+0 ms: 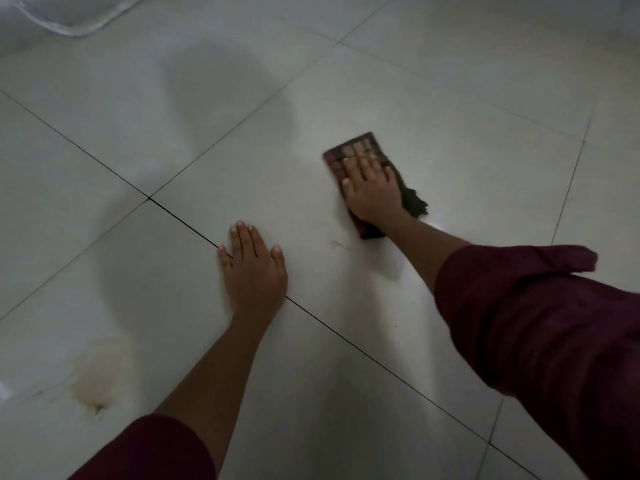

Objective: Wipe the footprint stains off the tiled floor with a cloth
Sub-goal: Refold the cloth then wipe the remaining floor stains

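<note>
A folded brown checked cloth [349, 152] lies flat on the pale tiled floor [450, 140], right of centre. My right hand [372, 188] presses palm-down on it, fingers spread, covering its middle; a dark frayed end sticks out to the right. My left hand [254, 268] rests flat and empty on the floor across a dark grout line, fingers together. A large yellowish-brown stain [98, 375] marks the tile at the lower left. A small faint brown smear [337, 244] sits just left of the cloth's near end.
A clear plastic object [74, 15] lies at the top left corner. Dark grout lines [104, 164] cross the floor diagonally. A bright wet sheen shows on the tile near my right forearm [429, 251]. Maroon sleeves cover both upper arms.
</note>
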